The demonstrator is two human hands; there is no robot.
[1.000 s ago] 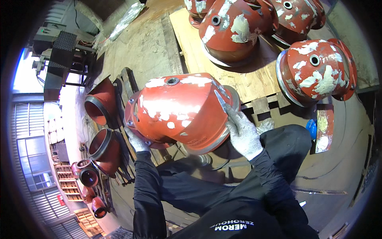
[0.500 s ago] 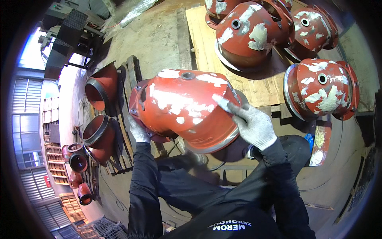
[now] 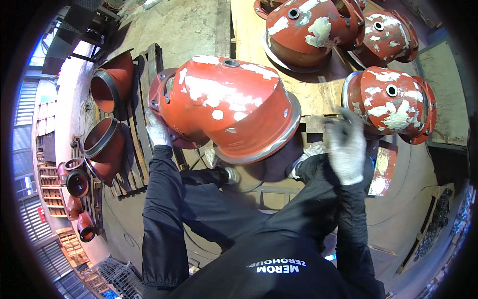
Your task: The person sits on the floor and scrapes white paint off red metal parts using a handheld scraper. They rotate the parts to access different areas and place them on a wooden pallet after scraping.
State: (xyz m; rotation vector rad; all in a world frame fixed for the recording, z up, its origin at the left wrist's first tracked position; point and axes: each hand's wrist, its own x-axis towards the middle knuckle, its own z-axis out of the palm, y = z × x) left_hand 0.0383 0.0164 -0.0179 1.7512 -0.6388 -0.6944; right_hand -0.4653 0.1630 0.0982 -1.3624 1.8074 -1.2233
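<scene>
Partly filled: the red flanged casting (image 3: 239,117) sits at centre, ahead of the person's knees.
At left, 2 red pipe fittings (image 3: 122,74) lie by a wooden pallet (image 3: 153,62); the gloved left hand (image 3: 158,130) grasps the flange edge; white filler (image 3: 201,89) covers patches up top, while the lower side looks mostly bare; the gloved right hand (image 3: 346,148) is clear of it, too blurred to tell its grip; rightmost, a patched casting (image 3: 386,89).

Left hand (image 3: 158,131) and blurred right hand (image 3: 346,152) extend forward, well apart.
</scene>
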